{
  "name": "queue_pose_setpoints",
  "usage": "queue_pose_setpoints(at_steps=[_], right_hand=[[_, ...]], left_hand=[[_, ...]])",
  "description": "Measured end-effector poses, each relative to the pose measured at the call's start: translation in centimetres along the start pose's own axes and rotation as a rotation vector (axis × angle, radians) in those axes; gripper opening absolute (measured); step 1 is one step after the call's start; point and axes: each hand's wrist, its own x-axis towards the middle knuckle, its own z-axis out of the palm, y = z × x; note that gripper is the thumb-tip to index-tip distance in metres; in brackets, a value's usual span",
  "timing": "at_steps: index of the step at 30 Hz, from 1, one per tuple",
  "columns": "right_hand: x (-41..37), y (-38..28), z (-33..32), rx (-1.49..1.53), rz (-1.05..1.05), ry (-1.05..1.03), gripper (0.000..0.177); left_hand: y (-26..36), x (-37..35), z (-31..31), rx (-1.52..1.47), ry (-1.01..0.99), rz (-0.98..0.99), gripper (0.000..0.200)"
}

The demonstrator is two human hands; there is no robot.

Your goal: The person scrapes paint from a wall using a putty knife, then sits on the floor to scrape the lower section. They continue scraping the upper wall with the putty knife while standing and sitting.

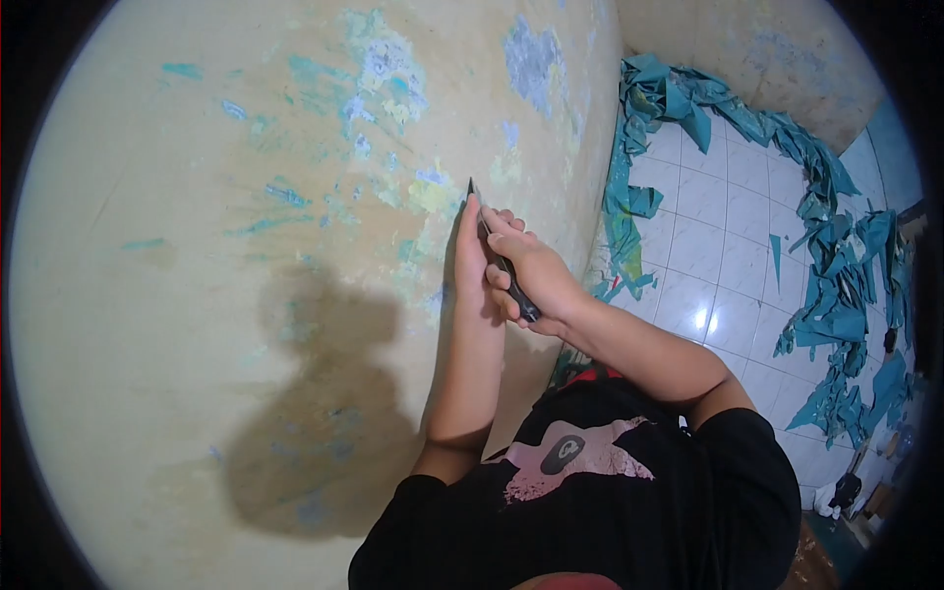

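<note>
A beige wall [197, 324] with patches of blue, teal and pale yellow fills the left and middle. My right hand [536, 265] is closed around the black handle of a slim tool [507, 270], whose dark pointed tip is at the wall beside a yellowish patch [430, 195]. Next to it, my left hand [472, 251] lies along the wall with a finger extended up to the blade near the tip. Its other fingers are partly hidden behind my right hand, so whether they touch the handle is unclear.
Crumpled teal peelings [836, 295] lie in heaps along the edges of the white tiled floor [698, 256]. A second wall [777, 49] meets the first at the upper right. Several small items, including a white one [829, 500], sit at the lower right.
</note>
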Motion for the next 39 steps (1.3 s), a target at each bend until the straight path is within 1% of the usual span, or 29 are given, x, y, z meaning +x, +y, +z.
queue_pose_setpoints(at_steps=[1, 2, 3, 4, 5, 6, 7, 10, 11, 12, 14, 16, 17, 20, 22, 23, 24, 25, 26, 28, 29, 30, 32, 34, 35, 36, 37, 38, 39], right_hand=[[-0.1, -0.1, -0.3, 0.06, 0.022, 0.0, 0.03], [-0.2, -0.4, -0.6, 0.121, 0.038, 0.001, 0.013], [-1.1, -0.4, -0.2, 0.099, 0.105, 0.039, 0.028], [-1.7, -0.6, 0.0, 0.1, 0.086, 0.044, 0.028], [-2.2, -0.7, 0.1, 0.016, 0.108, -0.017, 0.04], [-2.4, -1.0, 0.1, -0.067, 0.137, -0.077, 0.056], [-2.4, -1.1, 0.3, -0.076, 0.147, -0.069, 0.058], [-1.4, -1.1, -0.8, -0.005, 0.135, -0.077, 0.058], [-1.3, -1.0, -1.4, 0.021, 0.116, -0.116, 0.059], [-1.4, -1.1, -1.7, 0.02, 0.125, -0.118, 0.059], [-1.8, -1.3, -1.9, 0.097, 0.141, -0.141, 0.059], [-2.3, -1.2, -1.0, 0.057, 0.15, -0.088, 0.057], [-2.2, -1.0, -0.9, 0.046, 0.148, -0.094, 0.057], [-1.8, -0.9, -0.8, 0.037, 0.155, -0.084, 0.057], [-1.5, -0.7, -1.4, 0.095, 0.098, -0.111, 0.058], [-1.5, -0.7, -1.5, 0.091, 0.105, -0.106, 0.058], [-1.9, -0.6, -1.4, 0.09, 0.106, -0.108, 0.058], [-2.3, -0.5, -1.0, 0.074, 0.115, -0.104, 0.058], [-2.4, -0.6, -0.6, 0.057, 0.119, -0.099, 0.058], [-2.2, -0.7, 0.1, 0.047, 0.113, -0.081, 0.056], [-1.9, -0.6, 0.1, 0.041, 0.097, -0.056, 0.056], [-1.7, -0.4, 0.0, 0.036, 0.09, -0.029, 0.056], [-1.2, -0.1, -0.4, 0.097, 0.133, -0.003, 0.056], [-1.5, -0.3, -0.8, 0.185, 0.088, -0.034, 0.042], [-1.8, -0.1, -1.0, 0.138, 0.167, -0.016, 0.047], [-2.0, -0.1, -0.9, 0.136, 0.146, -0.016, 0.047], [-2.2, -0.1, -0.6, 0.11, 0.132, -0.058, 0.05], [-2.3, 0.0, -0.5, 0.086, 0.127, -0.099, 0.054], [-1.8, 0.2, -0.6, 0.069, 0.079, -0.102, 0.059]], left_hand=[[-0.4, -0.1, 0.5, 0.035, 0.102, 0.038, 0.046], [-0.7, -0.3, 1.2, 0.072, 0.2, 0.074, 0.046], [-1.0, -0.7, 0.5, 0.091, 0.107, 0.099, 0.045], [-1.6, -1.0, 0.4, 0.1, 0.091, 0.094, 0.045], [-2.3, -1.2, 0.5, 0.026, 0.177, 0.187, 0.044], [-2.6, -1.0, 0.5, -0.051, 0.268, 0.279, 0.044], [-2.5, -0.7, -0.3, -0.031, 0.248, 0.275, 0.045], [-2.1, -0.4, 1.0, 0.001, 0.275, 0.22, 0.05], [-2.2, -0.4, 1.7, 0.009, 0.287, 0.221, 0.055], [-2.2, -0.8, 3.0, 0.01, 0.362, 0.208, 0.055], [-2.4, -1.1, 3.8, -0.034, 0.413, 0.206, 0.04], [-2.7, -1.2, 1.9, -0.07, 0.259, 0.202, 0.04], [-2.7, -1.0, 2.1, -0.069, 0.334, 0.262, 0.041], [-2.2, -0.6, 2.3, -0.068, 0.319, 0.232, 0.041], [-2.2, -0.8, 3.1, -0.057, 0.365, 0.257, 0.041], [-2.3, -1.0, 3.1, -0.054, 0.364, 0.226, 0.042], [-2.3, -1.1, 3.2, -0.046, 0.357, 0.194, 0.042], [-2.6, -1.3, 1.8, -0.031, 0.247, 0.224, 0.041], [-2.5, -1.4, 2.0, -0.023, 0.233, 0.228, 0.041], [-2.3, -1.4, 2.5, -0.045, 0.369, 0.276, 0.04], [-2.2, -1.1, 2.2, -0.035, 0.324, 0.265, 0.04], [-2.0, -0.8, 2.0, -0.038, 0.333, 0.267, 0.04], [-1.8, -0.7, 1.9, 0.029, 0.285, 0.17, 0.046], [-2.4, -1.2, 0.8, -0.005, 0.259, 0.179, 0.044], [-2.4, -1.4, 0.8, -0.033, 0.221, 0.188, 0.043], [-2.3, -1.3, 1.2, -0.058, 0.175, 0.197, 0.042], [-2.7, -1.3, 1.7, -0.046, 0.342, 0.278, 0.043], [-2.5, -0.8, 1.3, -0.042, 0.335, 0.276, 0.043], [-2.3, -0.3, 0.4, -0.047, 0.266, 0.232, 0.042]])
